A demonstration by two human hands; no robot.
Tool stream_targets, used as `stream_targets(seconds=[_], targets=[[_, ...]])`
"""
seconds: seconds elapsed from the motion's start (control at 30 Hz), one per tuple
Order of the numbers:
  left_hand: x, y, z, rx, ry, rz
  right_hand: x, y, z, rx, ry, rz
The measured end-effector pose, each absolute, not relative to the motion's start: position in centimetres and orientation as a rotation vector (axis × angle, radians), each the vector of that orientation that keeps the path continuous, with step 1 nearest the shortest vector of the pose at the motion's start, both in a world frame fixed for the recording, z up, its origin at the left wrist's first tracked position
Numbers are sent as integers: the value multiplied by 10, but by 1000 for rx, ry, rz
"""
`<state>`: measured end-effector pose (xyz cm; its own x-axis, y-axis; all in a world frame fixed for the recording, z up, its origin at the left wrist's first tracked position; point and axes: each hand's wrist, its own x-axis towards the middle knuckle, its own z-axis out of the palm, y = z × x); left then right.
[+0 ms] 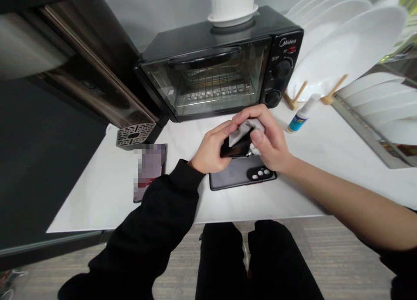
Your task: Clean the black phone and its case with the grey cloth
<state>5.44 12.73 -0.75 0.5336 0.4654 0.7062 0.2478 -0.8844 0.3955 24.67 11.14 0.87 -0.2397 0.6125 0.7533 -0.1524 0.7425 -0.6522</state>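
In the middle of the view my left hand (213, 150) grips a black smartphone (239, 150) by its left side, above the table. My right hand (269, 137) is closed on a crumpled grey cloth (243, 133), pressed against the phone's dark face. Part of the phone is hidden by the cloth and my fingers. Just below my hands a smoky phone case (228, 176) with a black frame and camera cutouts lies flat on the table. Another phone or case (151, 172), partly blurred out, lies to the left by my sleeve.
Behind my hands stands a black toaster oven (215, 74) with a white pot (233, 4) on top. A spray bottle (298, 119) is at the right, near white plates (352, 44) in a wooden rack. A drinks dispenser (133, 133) stands left. The white table (260, 206) ends before my legs.
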Motion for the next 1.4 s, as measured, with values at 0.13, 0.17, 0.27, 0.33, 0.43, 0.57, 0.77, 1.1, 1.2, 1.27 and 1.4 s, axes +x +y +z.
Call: stream_targets(seconds=[0.13,0.17,0.27,0.33,0.43,0.57,0.77,1.1,1.2,1.27,1.4], targets=[[58,122,1,2546,639,1175,242,109,10,-363,-1507,797],[59,121,3,2552,656,1158,241,109,10,-354,-1504,802],[60,120,3,2559,700,1180,242,110,7,-333,-1557,807],[60,121,2,2561,706,1226,245,111,5,-319,-1623,787],[59,122,0,2567,710,1246,248,113,4,-328,-1687,738],[59,121,3,2561,723,1154,244,114,6,-425,-1584,750],[59,121,2,2568,715,1155,242,114,7,-484,-1494,769],[57,122,-1,2541,814,1239,245,114,7,-386,-1645,735],[57,123,-4,2551,780,1218,244,114,10,-450,-1498,873],[58,123,-4,2554,773,1166,243,113,12,-495,-1423,916],[59,120,1,2556,835,1149,243,111,12,-481,-1448,946]])
